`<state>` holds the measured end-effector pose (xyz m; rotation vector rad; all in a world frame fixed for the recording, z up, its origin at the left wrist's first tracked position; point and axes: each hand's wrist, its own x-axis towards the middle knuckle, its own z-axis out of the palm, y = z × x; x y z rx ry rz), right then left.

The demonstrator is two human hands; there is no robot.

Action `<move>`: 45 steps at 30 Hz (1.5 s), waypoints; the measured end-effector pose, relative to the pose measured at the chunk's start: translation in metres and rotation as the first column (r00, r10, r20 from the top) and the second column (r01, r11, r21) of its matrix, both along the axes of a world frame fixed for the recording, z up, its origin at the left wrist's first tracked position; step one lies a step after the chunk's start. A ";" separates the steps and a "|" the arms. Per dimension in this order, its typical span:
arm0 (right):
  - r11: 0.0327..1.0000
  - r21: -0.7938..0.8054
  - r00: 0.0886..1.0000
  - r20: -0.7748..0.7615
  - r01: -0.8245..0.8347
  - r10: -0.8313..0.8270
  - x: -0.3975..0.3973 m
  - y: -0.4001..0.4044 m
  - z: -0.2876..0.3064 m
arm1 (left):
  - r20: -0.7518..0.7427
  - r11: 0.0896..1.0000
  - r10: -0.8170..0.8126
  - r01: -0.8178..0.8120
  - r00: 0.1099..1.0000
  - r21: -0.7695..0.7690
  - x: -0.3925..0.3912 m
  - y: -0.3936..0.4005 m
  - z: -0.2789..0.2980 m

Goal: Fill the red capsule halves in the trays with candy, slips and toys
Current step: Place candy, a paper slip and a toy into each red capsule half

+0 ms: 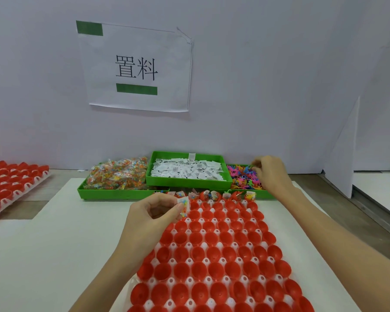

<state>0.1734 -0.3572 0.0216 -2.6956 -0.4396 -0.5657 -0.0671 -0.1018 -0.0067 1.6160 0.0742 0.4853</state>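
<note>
Left hand (153, 212) pinches a candy packet (184, 207) between thumb and fingertips, just above the far-left capsule halves (214, 251) in the white tray (208, 238). Right hand (271, 173), fingers curled, digs into the toys (242, 177) in a green bin (262, 194); what it holds is unclear. White table cover (61, 235) below, paper sign (136, 66) on the wall.

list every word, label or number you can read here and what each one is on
"置料": large black characters on the white paper sheet taped to the grey wall, between two green tape strips.
White paper slips in the middle green plastic bin: dark printed marks, too small to read.
Clear candy packet pinched in the left hand: no legible text.
Nothing else readable.
</note>
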 end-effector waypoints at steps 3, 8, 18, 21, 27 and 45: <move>0.933 0.358 0.999 -0.013 -0.033 0.041 -0.038 0.007 0.014 | -0.001 1.000 -0.005 0.005 1.000 -0.016 -0.002 -0.002 0.004; 0.710 0.673 0.818 -0.280 -0.206 0.503 -0.132 0.040 0.023 | -0.007 0.999 -0.047 0.047 0.999 -0.004 -0.005 -0.006 0.008; 0.657 0.660 0.753 -0.206 -0.365 0.625 -0.169 0.072 0.015 | 0.022 1.000 -0.027 0.027 0.999 0.002 -0.006 -0.002 0.010; 0.640 0.664 0.728 -0.206 -0.386 0.654 -0.165 0.072 0.016 | 0.024 1.000 -0.028 0.028 0.999 0.006 -0.006 -0.002 0.009; 0.601 0.666 0.645 -0.230 -0.442 0.729 -0.162 0.069 0.031 | 0.106 1.000 0.008 -0.007 0.994 -0.004 -0.004 -0.003 0.018; 0.790 0.438 0.751 -0.313 -0.429 0.581 -0.119 0.068 -0.014 | -0.032 0.651 0.103 -0.043 0.994 0.758 0.047 -0.001 0.008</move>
